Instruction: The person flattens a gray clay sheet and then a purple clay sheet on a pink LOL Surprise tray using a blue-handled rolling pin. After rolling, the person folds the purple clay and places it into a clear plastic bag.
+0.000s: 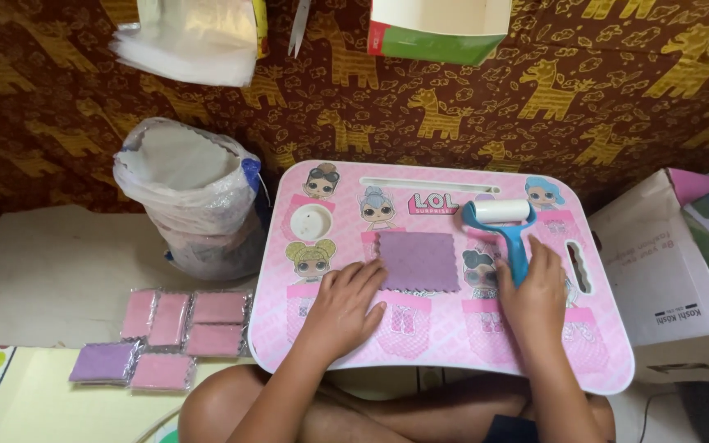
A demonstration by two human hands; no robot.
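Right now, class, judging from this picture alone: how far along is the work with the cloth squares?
Done: a group of wrapped pink and purple squares lies beside the pink lap table. In hand: the left hand steadies a purple cloth square; the right hand grips a blue lint roller. Left: this square is unwrapped, and the white bag holds more material.

A white cardboard box (666,279) with a pink flap stood at the right, just beside the desk (445,344); a green and white open carton (436,29) hung at the top edge; clear plastic bags (186,41) lay stacked at top left. Sealed clear packets (182,332) of pink and purple cloths lay on the floor left of the desk; a crinkled plastic sack (194,193) stood behind them.
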